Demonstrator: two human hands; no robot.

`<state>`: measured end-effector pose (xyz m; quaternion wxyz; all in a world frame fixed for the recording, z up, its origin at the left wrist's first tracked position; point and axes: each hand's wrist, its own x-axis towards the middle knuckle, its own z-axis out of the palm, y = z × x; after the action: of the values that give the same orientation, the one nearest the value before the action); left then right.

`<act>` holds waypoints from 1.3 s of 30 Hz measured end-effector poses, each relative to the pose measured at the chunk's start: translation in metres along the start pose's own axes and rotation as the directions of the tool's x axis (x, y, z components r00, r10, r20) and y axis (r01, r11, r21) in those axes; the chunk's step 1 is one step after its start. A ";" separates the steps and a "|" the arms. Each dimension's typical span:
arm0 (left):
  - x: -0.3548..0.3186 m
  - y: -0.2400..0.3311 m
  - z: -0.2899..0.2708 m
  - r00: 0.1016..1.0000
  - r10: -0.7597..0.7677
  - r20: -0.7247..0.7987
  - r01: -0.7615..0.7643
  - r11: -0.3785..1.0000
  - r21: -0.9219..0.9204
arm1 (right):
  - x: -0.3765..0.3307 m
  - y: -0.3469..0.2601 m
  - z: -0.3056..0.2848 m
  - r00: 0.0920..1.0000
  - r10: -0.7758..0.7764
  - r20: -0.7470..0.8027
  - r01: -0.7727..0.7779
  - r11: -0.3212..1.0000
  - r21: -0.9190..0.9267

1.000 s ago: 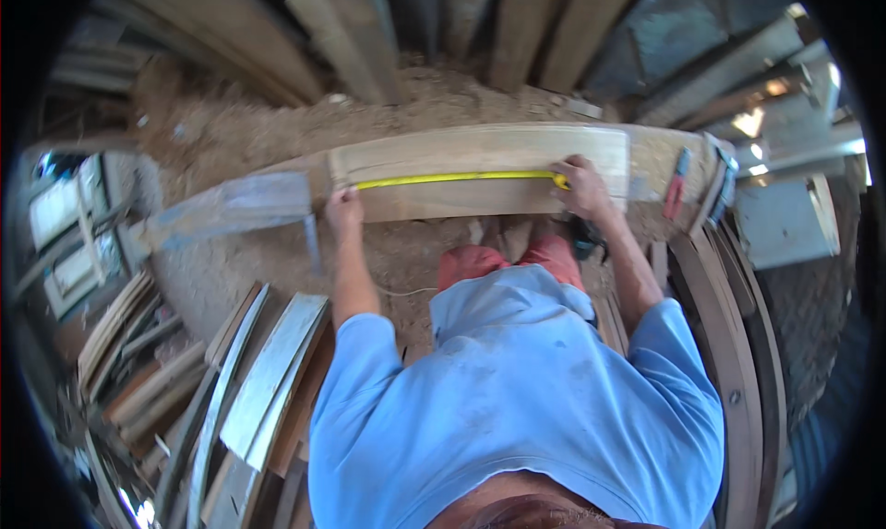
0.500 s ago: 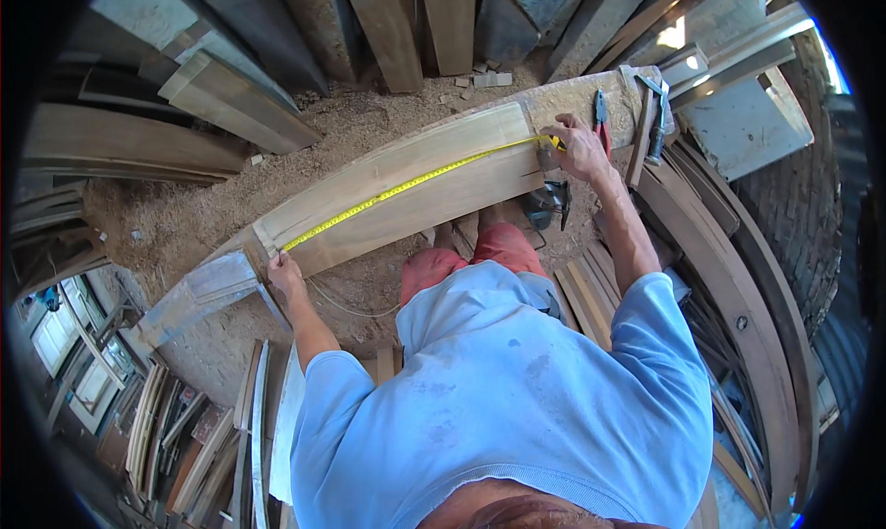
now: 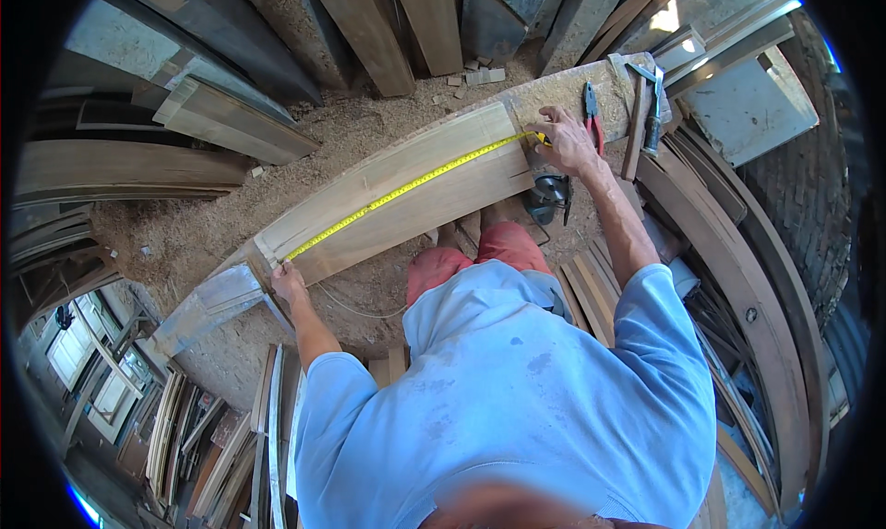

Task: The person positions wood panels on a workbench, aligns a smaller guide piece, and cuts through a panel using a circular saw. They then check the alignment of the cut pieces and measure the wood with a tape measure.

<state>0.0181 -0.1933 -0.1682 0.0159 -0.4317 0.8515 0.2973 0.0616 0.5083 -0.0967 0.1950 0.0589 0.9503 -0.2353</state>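
Note:
A pale wooden board lies on a long workbench, slanting up to the right. The yellow blade of a tape measure is stretched along its top face. At the board's near left end, my left hand is closed on the blade's end, with the fingertips at the board's edge. My right hand grips the tape's case just past the board's right end; the fingers mostly hide the case. Close to the right of that hand lie pliers with red handles.
A hammer-like tool and a wooden strip lie at the bench's right end. Below my right hand sits a dark power tool. Planks lean beyond the bench, sawdust covers the ground, and curved timbers stand at right.
The whole view has shifted slightly. Both hands keep their places at the two ends of the tape, and the board and blade lie as before.

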 end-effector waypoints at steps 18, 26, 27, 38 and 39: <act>0.040 -0.002 0.001 1.000 -0.010 -0.014 0.011 0.992 0.129 | 0.000 -0.004 -0.006 0.999 0.004 0.042 -0.003 1.000 -0.008; 0.019 0.017 -0.004 0.998 0.058 -0.027 -0.055 0.994 0.093 | 0.002 -0.004 -0.006 0.999 0.008 0.047 -0.007 1.000 -0.018; 0.015 0.022 -0.004 0.999 0.046 -0.011 -0.045 0.996 0.081 | 0.002 -0.004 -0.005 0.999 0.011 0.044 -0.010 1.000 -0.017; 0.022 0.013 -0.005 1.000 -0.022 -0.022 0.021 0.998 -0.054 | 0.004 -0.007 -0.005 0.998 -0.008 0.063 0.008 1.000 -0.007; 0.026 0.008 -0.007 0.999 -0.031 -0.013 0.030 0.995 -0.091 | 0.004 -0.008 -0.006 0.998 -0.014 0.062 0.015 1.000 -0.006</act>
<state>-0.0025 -0.2119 -0.1660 -0.0055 -0.4470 0.8305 0.3324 0.0541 0.5039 -0.0902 0.2226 0.0442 0.9450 -0.2354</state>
